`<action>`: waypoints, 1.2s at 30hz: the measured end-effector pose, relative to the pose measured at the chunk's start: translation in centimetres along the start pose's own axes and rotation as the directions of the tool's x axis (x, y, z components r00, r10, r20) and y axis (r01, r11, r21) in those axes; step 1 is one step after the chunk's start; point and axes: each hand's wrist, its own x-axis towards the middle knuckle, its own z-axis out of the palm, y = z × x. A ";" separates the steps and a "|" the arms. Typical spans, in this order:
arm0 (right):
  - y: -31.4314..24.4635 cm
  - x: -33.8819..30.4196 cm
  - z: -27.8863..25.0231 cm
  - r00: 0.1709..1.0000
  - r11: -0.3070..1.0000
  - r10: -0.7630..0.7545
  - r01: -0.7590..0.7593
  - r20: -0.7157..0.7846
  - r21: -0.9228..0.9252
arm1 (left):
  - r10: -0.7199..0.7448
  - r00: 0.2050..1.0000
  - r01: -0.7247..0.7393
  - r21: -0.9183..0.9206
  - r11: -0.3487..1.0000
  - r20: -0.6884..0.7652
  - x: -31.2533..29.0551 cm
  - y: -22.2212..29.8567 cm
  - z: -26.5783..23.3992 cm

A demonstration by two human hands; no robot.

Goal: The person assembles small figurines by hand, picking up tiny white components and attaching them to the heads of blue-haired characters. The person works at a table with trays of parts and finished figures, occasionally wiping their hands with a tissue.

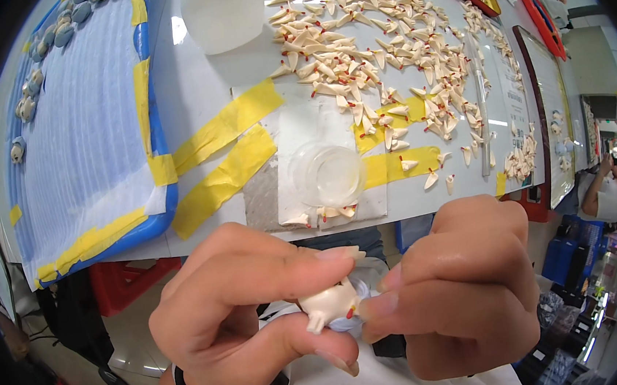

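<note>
A small cream toy figurine (327, 304) with a pale blue part and a red spot is pinched between the thumb and forefinger of my left hand (238, 309). My right hand (464, 289) is closed, its fingertips pressed against the figurine's right side beside the red spot. Those fingertips hide part of the figurine. Just beyond my hands, a few cream pointed pieces with red tips (336, 212) lie at the table's near edge. Behind them stands a clear round plastic cup (327, 175).
A heap of red-tipped cream pieces (340, 50) covers the far table. On the left is a blue tray (159, 125), lined with pale cloth, with several small figurines (28, 107) along its far side. Yellow tape (226, 126) marks the tabletop. A translucent container (223, 13) stands behind.
</note>
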 end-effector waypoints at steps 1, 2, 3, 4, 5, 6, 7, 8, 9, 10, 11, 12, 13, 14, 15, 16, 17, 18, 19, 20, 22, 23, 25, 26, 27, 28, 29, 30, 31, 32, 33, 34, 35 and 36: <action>0.4 -0.1 0.1 1.000 1.000 -0.008 0.008 -0.016 0.030 | -0.002 1.000 0.002 0.006 1.000 -0.008 0.0 0.0 0.1; 0.8 -0.2 0.2 0.999 0.998 -0.006 0.007 -0.032 0.056 | -0.025 1.000 0.025 0.016 1.000 -0.010 0.1 0.0 0.2; 1.2 -0.3 0.4 0.999 0.996 -0.009 0.013 -0.045 0.088 | -0.048 0.999 0.049 0.031 0.998 -0.018 -0.1 0.0 0.2; 1.5 -0.5 0.8 0.998 0.993 -0.004 0.011 -0.059 0.116 | -0.092 0.996 0.093 0.050 0.994 -0.021 -0.3 0.1 0.2; 1.9 -0.6 1.1 0.998 0.989 -0.012 0.021 -0.062 0.145 | -0.135 0.991 0.136 0.069 0.988 -0.024 -0.4 0.2 0.2; 2.0 -0.7 1.0 0.998 0.987 -0.015 0.025 -0.063 0.160 | -0.146 0.986 0.147 0.004 0.989 -0.085 -0.3 0.5 0.6; 2.1 -0.6 0.9 0.998 0.983 -0.033 0.042 -0.053 0.177 | -0.162 0.976 0.155 -0.061 0.986 -0.145 -0.2 0.9 1.2; 2.1 -0.5 0.7 0.998 0.982 -0.048 0.052 -0.030 0.182 | -0.184 0.962 0.160 -0.126 0.979 -0.201 -0.1 1.1 1.6; 2.1 -0.5 0.5 0.998 0.982 -0.058 0.058 -0.009 0.180 | -0.165 0.967 0.140 -0.137 0.981 -0.193 0.0 0.8 1.6; 2.2 -0.6 0.2 0.998 0.983 -0.064 0.061 0.014 0.175 | -0.148 0.972 0.121 -0.151 0.981 -0.183 0.2 0.5 1.7; 2.2 -0.7 -0.4 0.997 0.982 -0.059 0.049 0.050 0.183 | -0.081 0.987 0.071 -0.081 0.994 -0.140 0.5 -0.3 1.6; 2.6 -0.8 -0.8 0.999 0.980 -0.033 0.030 0.016 0.196 | -0.136 0.973 0.124 -0.075 0.989 -0.185 0.2 0.4 1.9; 2.9 -0.8 -1.3 1.000 0.978 -0.007 0.011 -0.019 0.207 | -0.187 0.956 0.174 -0.075 0.982 -0.228 0.1 1.1 2.2; 3.3 -0.9 -1.8 0.998 0.976 0.019 -0.006 -0.055 0.218 | -0.146 0.973 0.134 -0.078 0.988 -0.181 -0.1 1.1 1.8; 4.0 -0.9 -3.2 0.986 0.990 0.108 -0.096 -0.130 0.101 | -0.099 0.985 0.087 -0.094 0.992 -0.138 -0.7 0.7 0.8; 5.1 -1.3 -4.6 0.951 0.974 0.215 -0.224 -0.222 -0.016 | -0.054 0.996 0.046 -0.119 0.992 -0.069 -0.6 -0.3 0.4; 6.2 -1.8 -6.0 0.898 0.928 0.312 -0.358 -0.310 -0.104 | -0.043 0.998 0.036 -0.133 0.990 -0.055 -0.3 -1.0 0.4; 6.9 -2.1 -7.2 0.839 0.852 0.451 -0.507 -0.306 -0.135 | -0.039 0.997 0.030 -0.120 0.992 -0.072 -0.2 -0.8 0.2; 7.4 -2.2 -8.0 0.759 0.752 0.576 -0.638 -0.303 -0.167 | -0.142 0.975 0.124 -0.112 0.986 -0.173 -0.7 0.4 0.3; 7.7 -2.4 -8.1 0.791 0.754 0.552 -0.609 -0.264 -0.247 | -0.211 0.950 0.191 -0.105 0.976 -0.232 -0.4 0.5 0.9; 7.9 -2.6 -8.4 0.846 0.756 0.506 -0.529 -0.168 -0.385 | -0.251 0.918 0.241 -0.071 0.968 -0.308 0.0 0.8 1.5; 8.5 -2.8 -8.1 0.895 0.786 0.426 -0.438 -0.132 -0.436 | -0.224 0.918 0.225 -0.035 0.974 -0.327 -0.1 0.9 1.5; 8.5 -2.8 -7.8 0.907 0.766 0.407 -0.405 -0.111 -0.499 | -0.184 0.928 0.198 0.010 0.980 -0.323 0.1 0.5 1.4; 8.5 -2.9 -7.7 0.911 0.754 0.399 -0.388 -0.100 -0.530 | -0.170 0.936 0.188 0.029 0.982 -0.309 0.2 0.2 1.4; 8.4 -2.7 -7.7 0.917 0.767 0.388 -0.374 -0.088 -0.521 | -0.153 0.939 0.181 0.063 0.982 -0.308 0.2 0.5 1.2; 8.4 -2.5 -7.6 0.923 0.779 0.377 -0.361 -0.076 -0.512 | -0.148 0.946 0.173 0.062 0.983 -0.290 -0.1 0.7 0.9; 8.3 -2.3 -7.6 0.928 0.791 0.366 -0.347 -0.065 -0.503 | -0.143 0.952 0.165 0.061 0.984 -0.271 -0.5 0.8 0.6; 8.2 -2.3 -7.6 0.925 0.793 0.372 -0.357 -0.073 -0.494 | -0.138 0.960 0.153 0.044 0.987 -0.243 -0.8 0.4 0.5; 8.1 -2.2 -7.6 0.923 0.795 0.377 -0.367 -0.081 -0.484 | -0.147 0.958 0.158 0.029 0.987 -0.244 -0.7 0.2 0.6; 8.2 -2.1 -7.6 0.920 0.796 0.382 -0.377 -0.089 -0.474 | -0.156 0.957 0.164 0.014 0.986 -0.246 -0.7 0.1 0.9; 8.3 -2.1 -7.6 0.923 0.806 0.377 -0.369 -0.079 -0.462 | -0.165 0.953 0.172 0.005 0.985 -0.254 -0.7 0.3 1.1; 8.6 -2.1 -7.5 0.926 0.816 0.372 -0.362 -0.068 -0.450 | -0.182 0.948 0.187 -0.007 0.982 -0.263 -0.5 0.6 1.3; 8.7 -2.2 -7.5 0.928 0.826 0.367 -0.354 -0.058 -0.439 | -0.200 0.942 0.202 -0.019 0.979 -0.271 -0.4 1.0 1.5; 8.7 -2.2 -7.5 0.925 0.826 0.377 -0.361 -0.053 -0.433 | -0.216 0.936 0.216 -0.033 0.976 -0.279 -0.3 1.1 1.7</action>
